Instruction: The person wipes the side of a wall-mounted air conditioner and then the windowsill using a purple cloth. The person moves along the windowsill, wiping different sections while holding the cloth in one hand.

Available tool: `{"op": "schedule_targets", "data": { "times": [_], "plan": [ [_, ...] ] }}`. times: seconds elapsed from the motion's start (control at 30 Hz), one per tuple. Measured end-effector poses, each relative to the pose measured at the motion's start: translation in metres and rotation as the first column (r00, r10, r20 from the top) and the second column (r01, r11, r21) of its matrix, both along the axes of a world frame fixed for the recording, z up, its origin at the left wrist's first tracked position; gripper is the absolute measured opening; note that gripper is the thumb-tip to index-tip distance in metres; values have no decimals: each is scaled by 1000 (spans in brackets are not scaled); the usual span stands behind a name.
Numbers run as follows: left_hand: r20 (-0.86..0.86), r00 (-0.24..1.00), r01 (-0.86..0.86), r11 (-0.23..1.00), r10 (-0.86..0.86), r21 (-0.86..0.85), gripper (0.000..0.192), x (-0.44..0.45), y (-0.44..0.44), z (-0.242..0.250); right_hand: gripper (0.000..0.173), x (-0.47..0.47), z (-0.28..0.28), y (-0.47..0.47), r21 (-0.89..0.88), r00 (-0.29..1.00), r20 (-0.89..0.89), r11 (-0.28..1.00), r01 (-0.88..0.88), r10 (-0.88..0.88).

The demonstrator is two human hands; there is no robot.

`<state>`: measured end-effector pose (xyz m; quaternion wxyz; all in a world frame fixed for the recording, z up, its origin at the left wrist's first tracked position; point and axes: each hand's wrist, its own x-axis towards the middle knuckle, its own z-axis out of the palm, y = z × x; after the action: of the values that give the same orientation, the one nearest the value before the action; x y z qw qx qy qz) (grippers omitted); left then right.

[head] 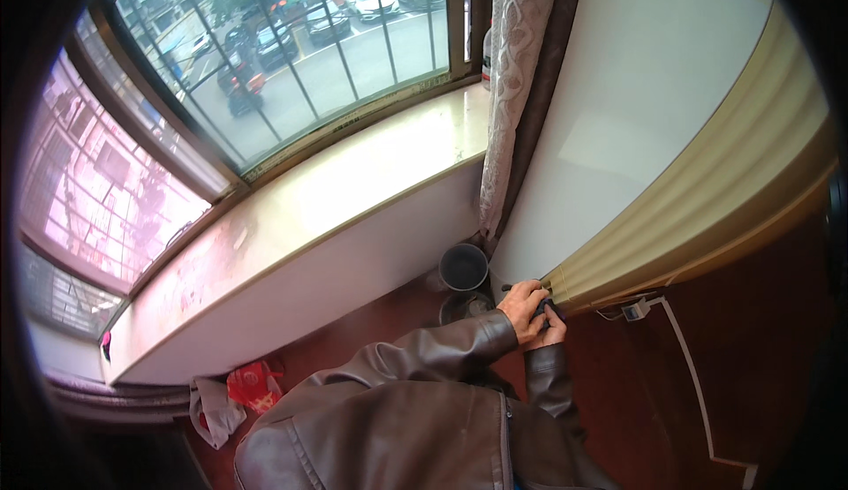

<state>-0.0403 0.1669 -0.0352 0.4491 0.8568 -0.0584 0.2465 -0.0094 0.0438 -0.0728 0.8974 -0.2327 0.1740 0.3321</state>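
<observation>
My left hand [525, 309] and my right hand [551, 331] are together at the lower corner of a yellowish folded fabric panel [669, 192], beside a white wall panel. A small dark object [542, 316] lies between them, and the fingers of my right hand close around it. What it is cannot be told. My left hand's fingers bend over its top, near the fabric's edge; whether they grip it is not clear. A short dark stub [507, 287] shows just beyond my left hand.
A dark bucket [464, 267] and another container [466, 307] stand in the corner below the lace curtain [520, 59]. The windowsill [371, 179] runs along the left. A white plastic bag [217, 414] and a red bag [254, 385] lie on the floor. A white socket box [635, 310] has a cable.
</observation>
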Motion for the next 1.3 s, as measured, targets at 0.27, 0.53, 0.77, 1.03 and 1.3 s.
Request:
{"op": "schedule_targets", "data": {
  "times": [0.27, 0.53, 0.77, 1.03, 1.3],
  "plan": [
    [100, 979, 163, 975, -180, 152, 65, 14, 45, 34, 51, -6, 47, 35, 197, 952, 75, 940, 279, -298],
    [103, 917, 391, 920, -387, -24, 67, 15, 61, 55, 61, -31, 71, 51, 119, 844, 255, 881, 458, -473],
    [97, 945, 323, 939, -313, -118, 61, 13, 52, 68, 46, -38, 97, 49, 107, 805, 382, 887, 450, -454],
    [110, 982, 174, 962, -153, -210, 60, 21, 33, 57, 37, -25, 85, 34, -4, 912, 285, 951, 310, -296],
    [250, 966, 137, 945, -61, -297, 59, 21, 20, 88, 37, -25, 97, 3, -108, 816, 553, 956, 273, -170]
  ]
}}
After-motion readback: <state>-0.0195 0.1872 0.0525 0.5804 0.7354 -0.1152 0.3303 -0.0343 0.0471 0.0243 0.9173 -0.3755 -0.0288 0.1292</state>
